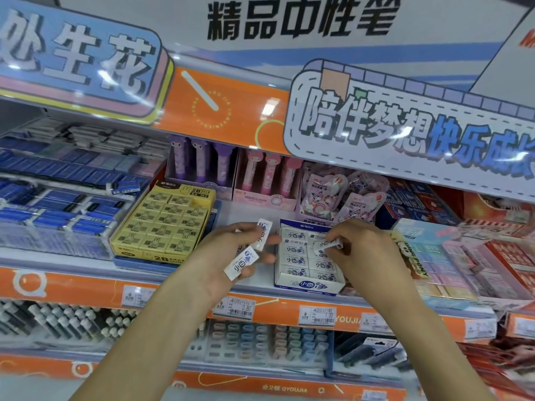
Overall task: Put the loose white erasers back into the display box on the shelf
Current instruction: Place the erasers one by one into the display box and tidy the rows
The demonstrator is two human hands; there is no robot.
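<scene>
The white and blue display box (pixel 307 287) stands on the middle shelf, filled with rows of white erasers. My left hand (pixel 228 256) hovers just left of the box and holds loose white erasers: one (pixel 241 262) sticks out low between the fingers, another (pixel 263 233) stands up near the fingertips. My right hand (pixel 362 250) is over the box's right half, pinching one white eraser (pixel 328 245) above the upper right rows.
A yellow box of 2B erasers (pixel 165 224) sits left of my left hand. Blue eraser packs (pixel 58 209) fill the far left. Pink and purple pen boxes (pixel 266 180) stand behind. Pastel boxes (pixel 451 264) crowd the right. Price tags (pixel 317 315) line the orange shelf edge.
</scene>
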